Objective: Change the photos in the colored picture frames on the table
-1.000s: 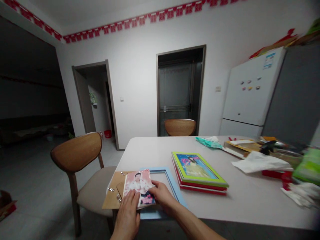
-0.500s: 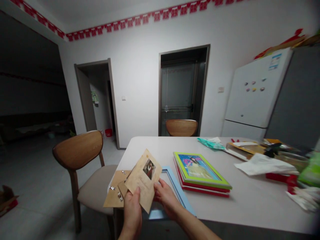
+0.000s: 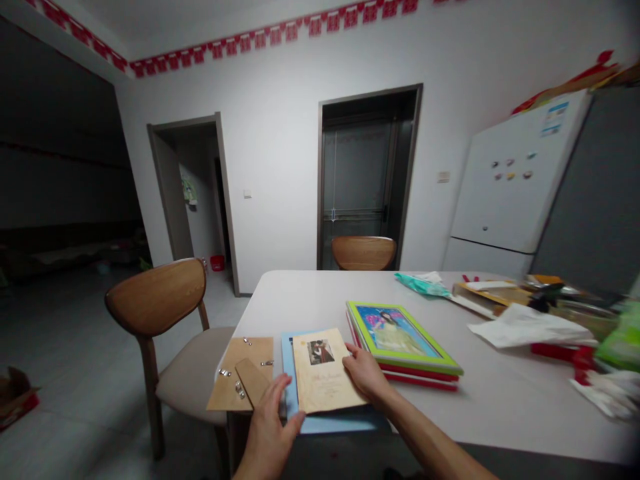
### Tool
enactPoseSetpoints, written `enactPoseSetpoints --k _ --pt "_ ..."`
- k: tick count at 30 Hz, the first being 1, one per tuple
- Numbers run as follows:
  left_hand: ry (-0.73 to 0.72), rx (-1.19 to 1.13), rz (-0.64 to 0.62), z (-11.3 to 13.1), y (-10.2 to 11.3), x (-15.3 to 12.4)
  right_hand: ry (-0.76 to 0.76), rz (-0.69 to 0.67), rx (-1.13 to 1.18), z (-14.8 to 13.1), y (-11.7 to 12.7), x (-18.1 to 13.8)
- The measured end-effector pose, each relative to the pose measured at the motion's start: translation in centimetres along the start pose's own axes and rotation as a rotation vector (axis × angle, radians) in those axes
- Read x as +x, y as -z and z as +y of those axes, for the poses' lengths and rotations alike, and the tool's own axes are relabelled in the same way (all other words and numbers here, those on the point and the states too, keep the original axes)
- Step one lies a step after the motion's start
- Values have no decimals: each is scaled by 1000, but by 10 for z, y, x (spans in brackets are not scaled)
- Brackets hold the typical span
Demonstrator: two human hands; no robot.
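Observation:
A tan printed card [image 3: 325, 383] with a small dark picture lies over a light blue photo frame [image 3: 289, 353] at the table's near edge. My right hand [image 3: 367, 377] grips the card's right side between thumb and fingers. At the card's lower left corner is my left hand [image 3: 273, 417], its thumb and fingers apart, the thumb close to the card's edge. Left of the blue frame sits a brown backing board [image 3: 225, 393] with metal clips and a strip-like stand [image 3: 251, 381]. Most of the blue frame is hidden under the card.
Picture frames are stacked on the right, a green one [image 3: 410, 340] on top of red ones. Further right are a white paper [image 3: 530, 327], a teal packet [image 3: 423, 285] and bags. A wooden chair [image 3: 160, 300] stands left of the white table [image 3: 295, 293]; another chair [image 3: 364, 253] is behind it.
The card has come down from a tilted, raised position onto the blue frame and turned more upright. My left hand has let go of it, uncovering more of the backing board.

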State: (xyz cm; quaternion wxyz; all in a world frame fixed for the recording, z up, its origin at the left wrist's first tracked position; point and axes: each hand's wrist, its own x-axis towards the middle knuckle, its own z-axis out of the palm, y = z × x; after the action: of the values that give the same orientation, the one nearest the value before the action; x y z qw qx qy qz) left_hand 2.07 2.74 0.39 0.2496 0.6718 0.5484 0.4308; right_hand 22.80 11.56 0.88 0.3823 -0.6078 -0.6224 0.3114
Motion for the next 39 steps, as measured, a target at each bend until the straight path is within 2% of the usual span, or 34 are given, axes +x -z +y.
enactPoseSetpoints --k 3,6,12,16,21,26,29,32,35,39 --pt "-121 143 -135 -1 -16 -4 62 18 -184 -9 -4 -1" --pt "-203 256 -156 -5 -23 -6 90 22 -248 -12 -3 -3" --pt "-245 391 -195 -1 -20 -7 133 92 -608 -11 -6 -11" --pt "-239 450 -211 1 -25 -8 135 89 -713 -13 -9 -16" --pt "-307 466 -199 -2 -31 -9 104 86 -737 -16 -8 -18" --pt "-297 494 -229 4 -31 -11 73 85 -663 -16 -5 -12" --pt "-275 492 -259 8 -29 -11 134 60 -632 -15 -5 -14" --pt "-220 483 -277 13 -29 -9 221 33 -727 -12 -6 -22" --pt "-178 484 -271 17 -31 -10 245 18 -800 -9 -6 -29" --pt "-265 451 -224 11 -19 -12 245 23 -734 -15 -8 -30"
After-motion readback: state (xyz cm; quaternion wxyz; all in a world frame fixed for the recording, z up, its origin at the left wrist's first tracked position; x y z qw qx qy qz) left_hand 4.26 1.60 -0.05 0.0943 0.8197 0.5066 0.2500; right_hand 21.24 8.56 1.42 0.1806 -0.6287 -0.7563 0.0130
